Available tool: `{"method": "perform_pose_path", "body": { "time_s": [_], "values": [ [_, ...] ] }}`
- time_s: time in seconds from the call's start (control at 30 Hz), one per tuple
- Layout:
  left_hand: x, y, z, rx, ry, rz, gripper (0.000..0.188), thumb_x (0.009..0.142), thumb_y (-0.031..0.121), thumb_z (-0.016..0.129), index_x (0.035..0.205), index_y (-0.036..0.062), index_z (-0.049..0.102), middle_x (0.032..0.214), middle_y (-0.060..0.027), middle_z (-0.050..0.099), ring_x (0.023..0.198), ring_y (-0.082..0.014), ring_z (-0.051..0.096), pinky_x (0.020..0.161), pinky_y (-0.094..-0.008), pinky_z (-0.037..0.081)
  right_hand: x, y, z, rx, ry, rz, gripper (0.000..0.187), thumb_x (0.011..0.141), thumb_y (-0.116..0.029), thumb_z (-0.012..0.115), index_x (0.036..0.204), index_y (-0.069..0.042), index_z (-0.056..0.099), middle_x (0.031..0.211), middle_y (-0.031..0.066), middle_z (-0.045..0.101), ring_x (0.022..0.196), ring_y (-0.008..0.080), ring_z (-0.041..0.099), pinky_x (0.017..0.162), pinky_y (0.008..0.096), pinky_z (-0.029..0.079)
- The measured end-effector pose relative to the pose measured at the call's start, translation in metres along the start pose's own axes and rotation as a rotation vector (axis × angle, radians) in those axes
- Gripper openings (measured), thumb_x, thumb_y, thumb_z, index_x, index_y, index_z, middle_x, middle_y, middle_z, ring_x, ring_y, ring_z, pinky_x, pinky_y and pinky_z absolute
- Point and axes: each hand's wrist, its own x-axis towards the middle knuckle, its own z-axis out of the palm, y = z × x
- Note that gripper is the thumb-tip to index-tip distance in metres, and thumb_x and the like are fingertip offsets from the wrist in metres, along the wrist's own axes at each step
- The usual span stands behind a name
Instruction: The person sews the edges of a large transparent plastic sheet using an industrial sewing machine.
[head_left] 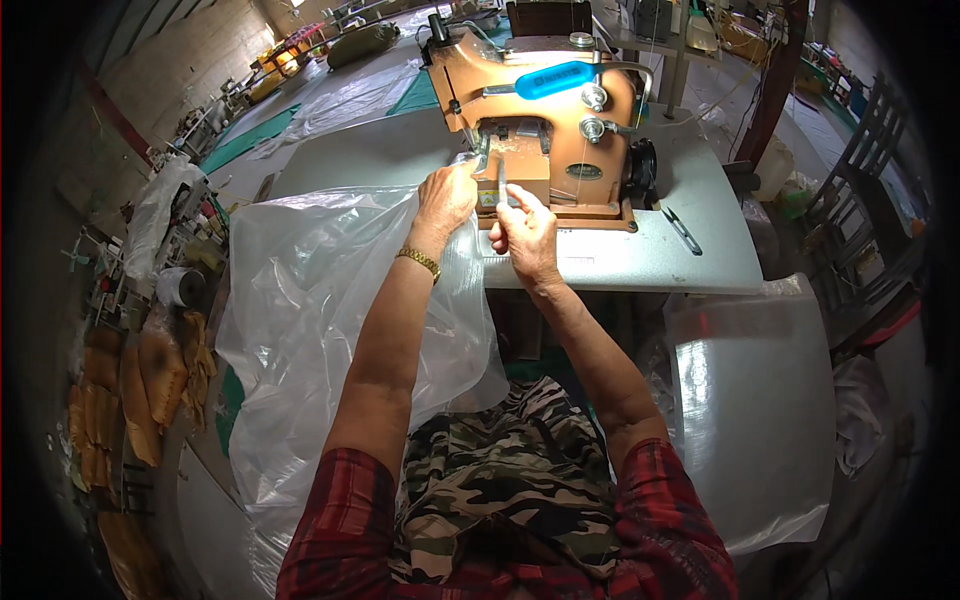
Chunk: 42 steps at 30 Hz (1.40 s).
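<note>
Orange-tan metal sewing machine (565,125) stands on a pale grey-green sewing table (700,200), black handwheel (643,170) toward the table's right edge, lamp glow over the needle area. A large, crumpled sheet of clear plastic (340,280) lies over the table's front left part and spills past its front edge. Left hand (447,203), gold-coloured metal watch (420,262) at the wrist, is curled by the needle with the plastic gathered just below it; fingertips lost in glare, cannot tell what they pinch. Right hand (525,235) grasps a slim, silvery metal tool (502,182), tip upward, before the machine base. Dark, narrow thread snips (683,231) lie near the table's right front corner. Second clear plastic sheet (755,420) hangs below that corner. Camouflage-print cloth (505,480) covers the lap.
</note>
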Motion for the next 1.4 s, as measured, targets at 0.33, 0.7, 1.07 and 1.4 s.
{"method": "perform_pose_path", "body": {
  "time_s": [0.33,0.7,1.07,1.4],
  "values": [
    [0.005,0.002,-0.004,-0.037,-0.079,-0.038,0.039,0.087,0.017,0.050,0.120,0.0075,0.067,0.099,-0.0292,0.065,0.093,-0.0464,0.063,0.083,-0.0519,0.050,0.007,0.007,0.016,0.049,-0.013,0.094,0.050,0.094,-0.012,0.060,0.136,0.011,0.044,0.066,0.0050,0.061,0.050,0.0087,0.055,0.045,0.0228,0.045],
    [0.006,0.000,-0.005,-0.057,-0.140,-0.081,0.034,0.088,0.020,0.048,0.115,0.0135,0.067,0.099,-0.0233,0.068,0.094,-0.0444,0.064,0.083,-0.0518,0.050,0.034,0.007,0.033,0.102,0.046,0.215,0.014,0.091,-0.010,0.053,0.082,-0.003,0.061,0.060,0.0025,0.058,0.043,0.0088,0.049,0.039,0.0231,0.038],
    [0.003,-0.002,-0.005,-0.007,-0.114,-0.069,0.043,0.085,0.016,0.047,0.123,0.0109,0.066,0.101,-0.0259,0.068,0.096,-0.0430,0.065,0.087,-0.0510,0.050,0.045,0.031,0.036,0.109,0.122,0.171,0.015,0.091,-0.007,0.053,0.084,-0.001,0.064,0.055,0.0003,0.055,0.041,0.0081,0.045,0.037,0.0235,0.034],
    [0.003,0.003,-0.008,-0.010,-0.119,-0.082,0.044,0.085,0.014,0.046,0.125,0.0104,0.065,0.101,-0.0270,0.067,0.096,-0.0430,0.065,0.088,-0.0506,0.050,0.040,0.028,0.036,0.195,0.125,0.181,0.014,0.093,-0.009,0.053,0.091,0.000,0.064,0.057,0.0003,0.054,0.041,0.0084,0.044,0.038,0.0241,0.034]
  ]
}}
